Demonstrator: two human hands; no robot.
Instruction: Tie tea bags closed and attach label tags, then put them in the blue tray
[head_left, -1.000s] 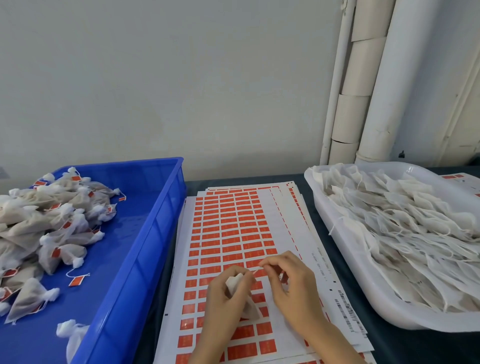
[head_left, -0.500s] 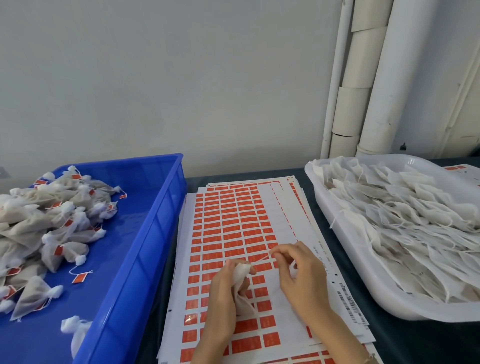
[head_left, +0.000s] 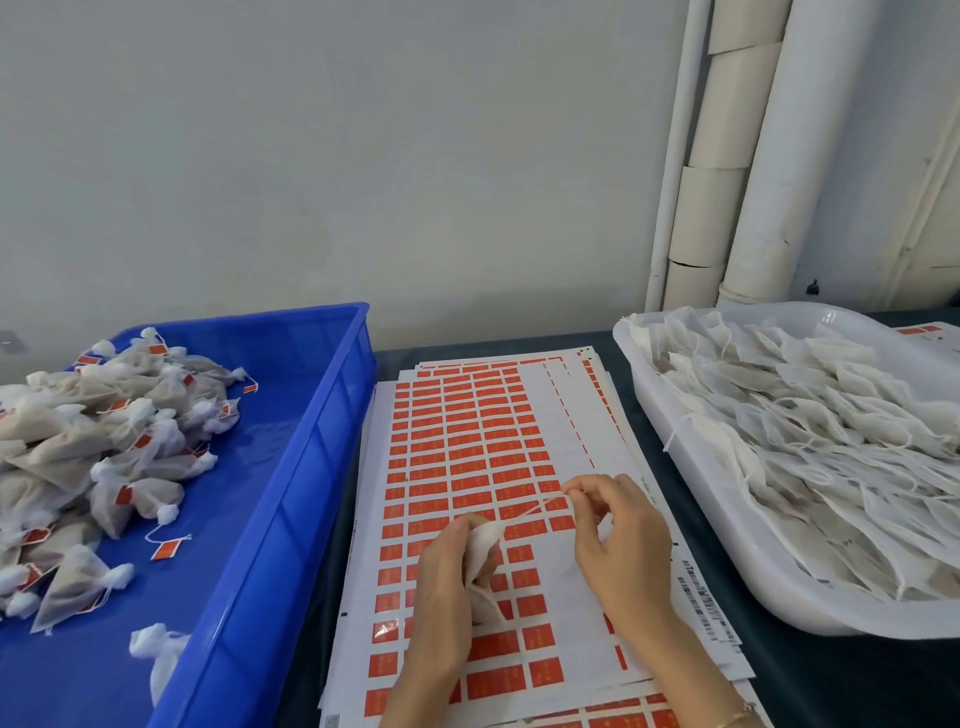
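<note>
Head view: nearest, the left hand (head_left: 447, 584) curls its fingers round a small white mesh tea bag (head_left: 485, 545), gripping its gathered neck. A thin white string (head_left: 535, 505) runs taut from there to the right hand (head_left: 623, 540), whose thumb and forefinger pinch its end. Too hard a pull may snap the string or slip the pinch, loosening the tie. Under the fingers lie white sheets of orange label tags (head_left: 457, 415). Left of them sits the blue plastic tray (head_left: 332, 415) of finished bags (head_left: 104, 441).

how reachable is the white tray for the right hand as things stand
Probably yes: only flat label sheets lie between the right hand and the white tray, though it pinches the string of the tea bag.
</note>
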